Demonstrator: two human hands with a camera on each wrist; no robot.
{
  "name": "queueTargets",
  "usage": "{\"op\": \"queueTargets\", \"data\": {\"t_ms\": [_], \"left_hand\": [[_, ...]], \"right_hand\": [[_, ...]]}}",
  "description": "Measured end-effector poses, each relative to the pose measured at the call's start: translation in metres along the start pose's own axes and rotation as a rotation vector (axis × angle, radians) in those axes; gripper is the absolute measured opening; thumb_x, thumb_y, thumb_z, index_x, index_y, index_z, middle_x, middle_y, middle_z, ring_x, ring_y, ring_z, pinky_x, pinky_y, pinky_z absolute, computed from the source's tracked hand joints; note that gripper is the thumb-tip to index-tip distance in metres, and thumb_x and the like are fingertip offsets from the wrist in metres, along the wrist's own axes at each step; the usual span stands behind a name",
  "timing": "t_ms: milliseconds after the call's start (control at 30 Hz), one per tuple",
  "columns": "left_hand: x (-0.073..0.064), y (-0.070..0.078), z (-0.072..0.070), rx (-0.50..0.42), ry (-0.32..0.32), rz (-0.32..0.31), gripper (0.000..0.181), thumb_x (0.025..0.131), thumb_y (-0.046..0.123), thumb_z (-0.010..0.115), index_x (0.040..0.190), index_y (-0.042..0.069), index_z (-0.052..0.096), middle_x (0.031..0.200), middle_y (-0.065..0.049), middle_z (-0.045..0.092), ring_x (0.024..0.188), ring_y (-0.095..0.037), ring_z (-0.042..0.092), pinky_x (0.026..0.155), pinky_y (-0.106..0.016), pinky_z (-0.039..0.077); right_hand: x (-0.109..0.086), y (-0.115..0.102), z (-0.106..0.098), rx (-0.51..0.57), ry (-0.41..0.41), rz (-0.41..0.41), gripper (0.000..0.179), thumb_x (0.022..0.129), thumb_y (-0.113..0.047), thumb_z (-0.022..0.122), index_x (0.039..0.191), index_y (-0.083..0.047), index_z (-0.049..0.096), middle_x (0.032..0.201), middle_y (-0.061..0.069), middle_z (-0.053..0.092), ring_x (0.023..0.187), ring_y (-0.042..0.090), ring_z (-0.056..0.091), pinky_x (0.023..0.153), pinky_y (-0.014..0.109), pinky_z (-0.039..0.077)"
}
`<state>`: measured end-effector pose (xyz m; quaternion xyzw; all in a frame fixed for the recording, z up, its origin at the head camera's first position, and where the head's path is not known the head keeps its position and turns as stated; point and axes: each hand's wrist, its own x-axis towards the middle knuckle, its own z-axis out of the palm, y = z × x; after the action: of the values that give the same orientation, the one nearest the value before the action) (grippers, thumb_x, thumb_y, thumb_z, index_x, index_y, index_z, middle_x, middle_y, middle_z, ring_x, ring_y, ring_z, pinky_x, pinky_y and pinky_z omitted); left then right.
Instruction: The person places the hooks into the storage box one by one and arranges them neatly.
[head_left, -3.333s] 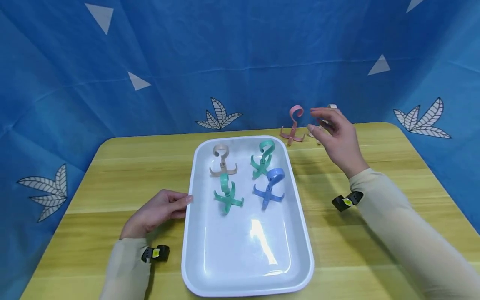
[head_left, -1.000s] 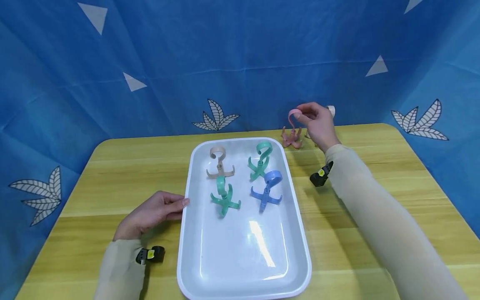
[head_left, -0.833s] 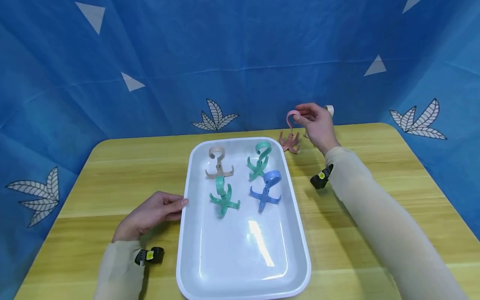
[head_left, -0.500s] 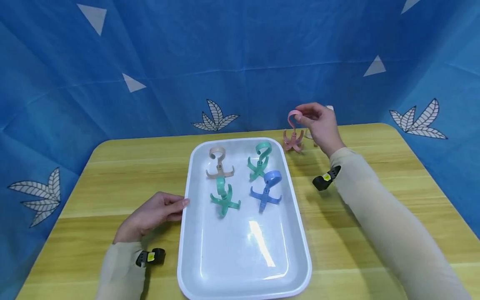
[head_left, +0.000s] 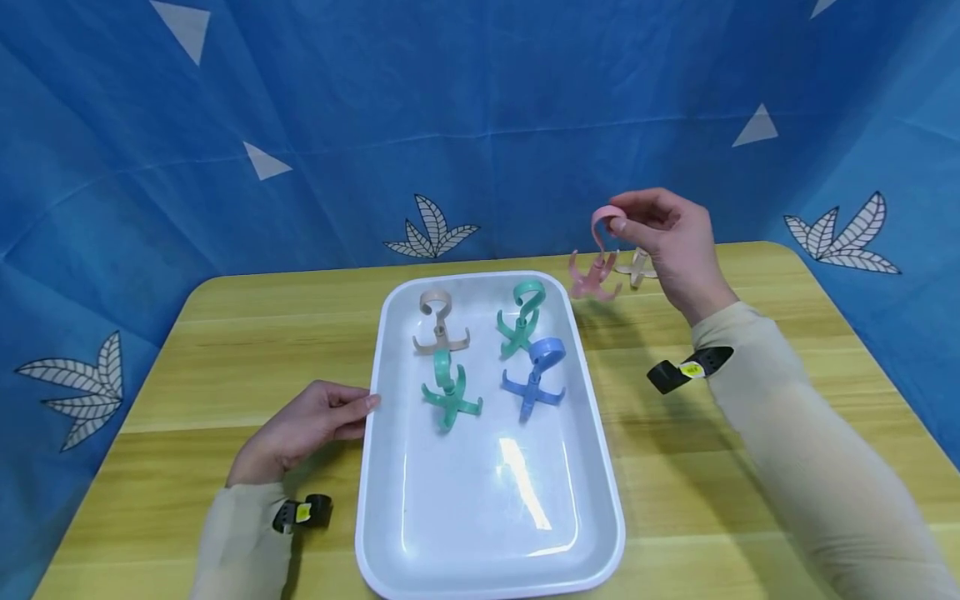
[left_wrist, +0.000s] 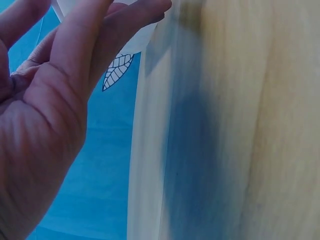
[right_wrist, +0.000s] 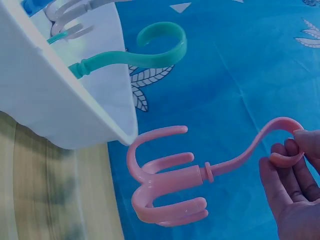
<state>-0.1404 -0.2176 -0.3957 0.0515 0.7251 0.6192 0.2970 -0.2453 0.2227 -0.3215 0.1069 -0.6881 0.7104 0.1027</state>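
My right hand (head_left: 678,246) pinches the curled top of a pink four-pronged hanging hook (head_left: 596,273) between thumb and fingers. The hook hangs prongs down, just beyond the tray's far right corner; the right wrist view shows the whole pink hook (right_wrist: 172,182). My left hand (head_left: 311,425) grips the left rim of a white tray (head_left: 465,517), thumb on the edge. Standing in the tray are a beige hook (head_left: 441,340), a green hook (head_left: 453,398), another green hook (head_left: 519,333) and a blue hook (head_left: 533,387).
A cream hook (head_left: 637,267) stands on the wooden table (head_left: 285,342) behind the pink one, its top hidden by my right hand. Blue patterned cloth (head_left: 337,108) hangs along the table's far edge and sides.
First apart from the pink hook, my right hand has taken it by its curl, then lifted it and drawn it slightly right. The left hand stays at the tray's rim.
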Motion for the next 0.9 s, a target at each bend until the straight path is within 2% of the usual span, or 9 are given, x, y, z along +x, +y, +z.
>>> {"op": "queueTargets", "data": {"t_ms": [100,433,733,900], "left_hand": [[-0.001,0.000,0.000,-0.004,0.000,0.000,0.049,0.101,0.023,0.059,0.132,-0.015,0.052,0.128,-0.028,0.057,0.110,-0.031,0.063,0.092,-0.040,0.054],[0.002,-0.002,0.000,0.011,-0.006,0.013,0.049,0.102,0.024,0.058,0.132,-0.015,0.052,0.130,-0.027,0.057,0.111,-0.030,0.063,0.093,-0.039,0.053],[0.002,-0.003,-0.001,0.016,-0.017,0.020,0.048,0.102,0.023,0.057,0.132,-0.015,0.052,0.129,-0.027,0.058,0.110,-0.031,0.063,0.094,-0.039,0.053],[0.001,-0.003,0.000,-0.007,-0.023,0.001,0.049,0.102,0.024,0.056,0.132,-0.015,0.052,0.128,-0.026,0.059,0.111,-0.031,0.063,0.095,-0.040,0.052]], "right_hand": [[-0.003,-0.004,-0.003,0.024,0.002,-0.013,0.028,0.089,-0.003,0.073,0.115,0.004,0.068,0.108,0.014,0.065,0.097,0.024,0.063,0.087,0.022,0.054],[-0.014,-0.017,-0.019,-0.206,0.000,-0.077,0.028,0.091,-0.009,0.072,0.117,0.000,0.070,0.107,0.011,0.067,0.100,0.022,0.057,0.079,0.023,0.049],[-0.026,-0.033,-0.028,-0.321,-0.033,-0.099,0.027,0.092,-0.006,0.069,0.119,0.000,0.069,0.110,0.010,0.066,0.101,0.021,0.060,0.086,0.017,0.051],[-0.034,-0.037,-0.032,-0.351,-0.043,-0.077,0.028,0.092,-0.004,0.069,0.119,0.000,0.069,0.112,0.007,0.067,0.101,0.019,0.062,0.085,0.016,0.052]]}}
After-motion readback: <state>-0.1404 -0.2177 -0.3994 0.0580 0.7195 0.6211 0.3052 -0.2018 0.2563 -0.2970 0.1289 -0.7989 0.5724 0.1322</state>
